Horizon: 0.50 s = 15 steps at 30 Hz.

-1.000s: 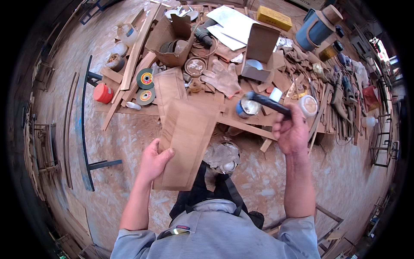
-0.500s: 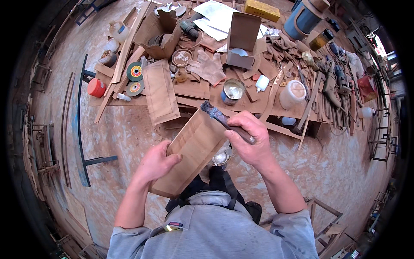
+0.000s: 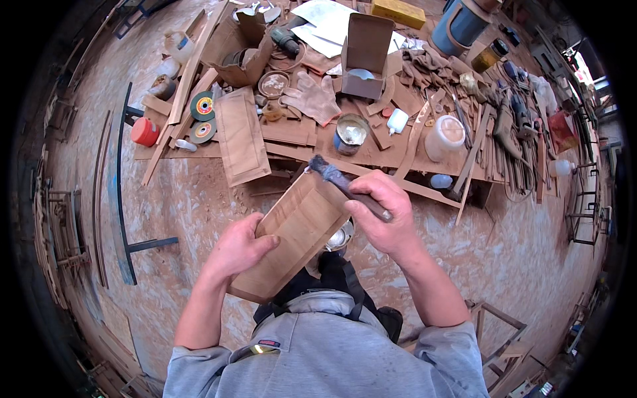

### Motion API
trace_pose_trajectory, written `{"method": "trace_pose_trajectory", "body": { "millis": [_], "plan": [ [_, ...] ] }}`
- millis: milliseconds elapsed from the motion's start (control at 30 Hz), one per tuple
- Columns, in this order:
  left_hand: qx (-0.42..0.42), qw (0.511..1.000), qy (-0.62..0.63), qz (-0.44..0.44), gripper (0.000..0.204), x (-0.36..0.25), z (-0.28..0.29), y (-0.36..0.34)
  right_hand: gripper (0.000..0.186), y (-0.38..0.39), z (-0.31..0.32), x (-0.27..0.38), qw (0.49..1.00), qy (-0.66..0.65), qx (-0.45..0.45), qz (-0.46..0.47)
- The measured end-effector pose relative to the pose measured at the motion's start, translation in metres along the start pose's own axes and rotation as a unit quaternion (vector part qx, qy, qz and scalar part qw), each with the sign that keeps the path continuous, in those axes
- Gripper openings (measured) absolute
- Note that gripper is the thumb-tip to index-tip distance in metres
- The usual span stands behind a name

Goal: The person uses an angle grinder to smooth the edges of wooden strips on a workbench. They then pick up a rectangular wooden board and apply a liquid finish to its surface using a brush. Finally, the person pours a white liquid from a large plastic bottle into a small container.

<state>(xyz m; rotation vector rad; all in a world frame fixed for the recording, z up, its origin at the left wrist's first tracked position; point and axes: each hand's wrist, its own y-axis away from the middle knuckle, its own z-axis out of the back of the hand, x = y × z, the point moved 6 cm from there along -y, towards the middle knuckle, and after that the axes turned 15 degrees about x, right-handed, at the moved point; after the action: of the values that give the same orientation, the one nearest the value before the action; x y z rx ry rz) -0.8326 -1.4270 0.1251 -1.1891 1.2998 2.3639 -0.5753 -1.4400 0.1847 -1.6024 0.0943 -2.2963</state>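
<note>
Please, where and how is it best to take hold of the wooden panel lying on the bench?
I would grip the wooden panel by its near end, coming from the person's side, thumb on top and fingers underneath. It is flat, and that end sticks out past the bench's front edge, so the underside seems reachable there. The left hand and right hand are occupied; free one first.

We've a wide lane over the floor (image 3: 179,212) left of the left hand (image 3: 240,247), out to the blue metal stand (image 3: 125,259)! Between that hand and the right hand (image 3: 381,209), the board (image 3: 288,232) blocks us. Ahead, the tin (image 3: 348,144) sits close beyond the brush (image 3: 337,180), with glove (image 3: 312,98), carton (image 3: 368,43) and white tub (image 3: 443,140) crowding the table (image 3: 376,161).
</note>
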Motion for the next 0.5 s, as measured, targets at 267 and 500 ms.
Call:
{"method": "trace_pose_trajectory", "body": {
  "millis": [267, 500],
  "plan": [
    [0.002, 0.999, 0.041, 0.011, 0.031, -0.002, 0.002, 0.005, 0.020, 0.002, 0.000, -0.004, 1.000, -0.012, -0.013, -0.018],
    [-0.010, 0.987, 0.160, 0.006, 0.034, 0.007, 0.007, 0.009, 0.021, 0.007, 0.001, -0.008, 0.999, -0.002, -0.015, -0.038]
  ]
}}
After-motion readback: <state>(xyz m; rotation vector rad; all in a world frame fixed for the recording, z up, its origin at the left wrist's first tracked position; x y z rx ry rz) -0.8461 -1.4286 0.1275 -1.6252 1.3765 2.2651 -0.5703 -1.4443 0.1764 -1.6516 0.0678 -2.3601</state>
